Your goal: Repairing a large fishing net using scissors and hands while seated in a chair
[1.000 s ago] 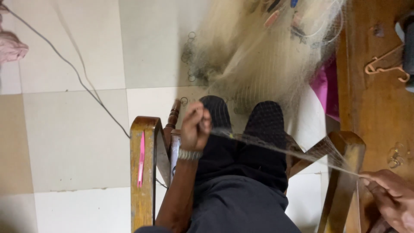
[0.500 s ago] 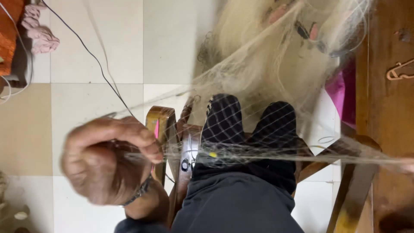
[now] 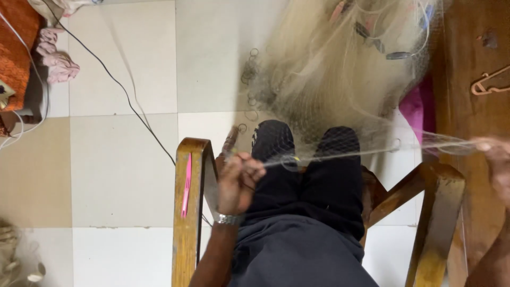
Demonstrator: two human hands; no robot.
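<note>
A pale fishing net lies heaped on the tiled floor past my knees and drapes over my dark trousers. My left hand, with a metal watch on its wrist, pinches a strand of the net by the left chair arm. At the right edge, blurred, my right hand grips the other end of the strand. The strand is stretched taut across my lap between both hands. A pink netting needle rests on the left chair arm, just left of my left hand.
I sit in a wooden chair with a right arm too. A black cable runs across the floor tiles. Orange cloth and pink fabric lie at top left. A wooden surface with a hanger is at right.
My left hand has dropped from close to the camera back down beside the left chair arm, still on the net. The right hand has come into view at the right edge.
</note>
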